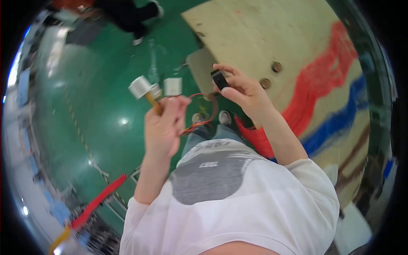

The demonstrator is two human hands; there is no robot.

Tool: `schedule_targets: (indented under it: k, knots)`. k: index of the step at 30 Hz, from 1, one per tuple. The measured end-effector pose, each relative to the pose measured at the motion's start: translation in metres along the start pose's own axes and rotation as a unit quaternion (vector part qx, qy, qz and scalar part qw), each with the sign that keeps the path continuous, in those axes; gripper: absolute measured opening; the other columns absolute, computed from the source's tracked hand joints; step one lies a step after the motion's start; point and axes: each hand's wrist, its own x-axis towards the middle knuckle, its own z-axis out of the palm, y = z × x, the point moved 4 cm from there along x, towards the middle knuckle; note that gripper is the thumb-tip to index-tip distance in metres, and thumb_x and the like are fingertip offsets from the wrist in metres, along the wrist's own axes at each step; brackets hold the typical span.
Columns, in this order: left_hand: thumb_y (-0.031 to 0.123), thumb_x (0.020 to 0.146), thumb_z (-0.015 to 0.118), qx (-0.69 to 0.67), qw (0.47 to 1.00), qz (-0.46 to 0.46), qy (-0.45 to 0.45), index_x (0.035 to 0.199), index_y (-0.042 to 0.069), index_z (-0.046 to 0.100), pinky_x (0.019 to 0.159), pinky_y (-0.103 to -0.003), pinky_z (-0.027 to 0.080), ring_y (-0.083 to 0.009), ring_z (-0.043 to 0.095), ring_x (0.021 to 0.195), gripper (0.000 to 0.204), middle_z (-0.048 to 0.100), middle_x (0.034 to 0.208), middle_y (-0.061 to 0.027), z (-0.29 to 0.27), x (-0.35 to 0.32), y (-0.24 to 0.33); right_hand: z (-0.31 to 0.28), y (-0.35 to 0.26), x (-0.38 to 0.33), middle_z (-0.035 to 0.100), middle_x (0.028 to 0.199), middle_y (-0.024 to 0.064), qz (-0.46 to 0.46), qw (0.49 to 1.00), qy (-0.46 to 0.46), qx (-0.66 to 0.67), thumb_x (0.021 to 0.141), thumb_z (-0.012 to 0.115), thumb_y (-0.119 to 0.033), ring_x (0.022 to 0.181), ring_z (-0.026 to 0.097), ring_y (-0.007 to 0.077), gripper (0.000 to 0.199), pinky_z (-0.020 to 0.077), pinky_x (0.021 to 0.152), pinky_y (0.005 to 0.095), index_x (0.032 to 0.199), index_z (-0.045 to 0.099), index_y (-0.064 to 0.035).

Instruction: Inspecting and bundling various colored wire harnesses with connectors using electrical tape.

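My left hand [163,125] is closed around a wire harness, in front of my body on the left. White block-shaped connectors stick up from its fingers, one white connector [173,86] upright and another white connector [139,87] tilted on a yellowish-brown stem. Thin red and yellow wires [197,124] trail out below this hand and loop toward the right. Between thumb and fingers my right hand [244,90] pinches a small black oblong piece [219,80], whose exact kind I cannot make out. The two hands are apart, the right one over the table's near left edge.
A pale wooden table [255,29] spans the right, bearing a long red wire bundle [306,93], a blue bundle [335,121] and two small round brown pieces [276,66]. A grey panel [199,66] stands beside it. Another person's dark-clothed legs [131,17] show on the green floor.
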Motion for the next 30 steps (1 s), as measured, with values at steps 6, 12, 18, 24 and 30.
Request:
schedule_targets:
  k: [6,12,18,24,30]
  knots:
    - [0.013,0.073,0.065,-0.022,0.986,0.142,0.079,0.091,0.001,0.056,0.040,-0.014,0.026,-0.0008,0.041,0.051,0.023,0.051,0.068,0.0027,-0.010,-0.030,0.025,0.069,-0.053,0.018,0.043,0.113,0.0142,-0.124,0.983,-0.108,-0.086,0.076,0.055,-0.005,0.096,0.047,0.0214,0.008,0.0373,0.082,0.0281,0.080,0.052,0.0021]
    - [0.003,0.072,0.063,0.057,0.968,0.189,0.153,0.092,0.002,0.057,0.061,-0.021,0.043,-0.0060,0.051,0.069,0.021,0.056,0.077,0.0017,-0.039,-0.063,0.020,0.115,-0.063,0.010,0.045,0.107,0.0152,-0.229,0.941,-0.137,-0.206,0.068,0.063,-0.003,0.091,0.049,0.0259,0.016,0.0407,0.076,0.0312,0.076,0.049,0.0012]
    - [0.005,0.075,0.061,-0.013,0.950,0.264,0.168,0.083,0.005,0.055,0.046,-0.016,0.031,-0.0019,0.040,0.053,0.010,0.049,0.064,0.0045,-0.090,-0.092,0.018,0.177,-0.069,0.004,0.045,0.107,0.0151,-0.285,0.897,-0.163,-0.295,0.064,0.064,-0.002,0.090,0.049,0.0274,0.019,0.0420,0.074,0.0325,0.075,0.049,0.0008]
    - [0.005,0.078,0.054,0.080,0.880,0.345,0.316,0.075,0.006,0.051,0.044,-0.016,0.025,-0.0005,0.036,0.049,0.004,0.043,0.060,0.0059,-0.158,-0.136,0.028,0.256,-0.077,0.003,0.047,0.105,0.0130,-0.396,0.856,-0.134,-0.304,0.057,0.070,-0.004,0.089,0.048,0.0280,0.023,0.0390,0.075,0.0358,0.073,0.053,-0.0024]
    - [0.008,0.080,0.054,0.043,0.853,0.349,0.386,0.079,0.003,0.052,0.051,-0.017,0.033,-0.0019,0.041,0.059,0.005,0.047,0.066,0.0048,-0.214,-0.196,0.024,0.339,-0.062,-0.004,0.052,0.072,0.0064,-0.337,0.879,-0.282,-0.186,0.061,0.069,-0.004,0.074,0.050,0.0200,0.020,0.0402,0.060,0.0276,0.074,0.053,-0.0033]
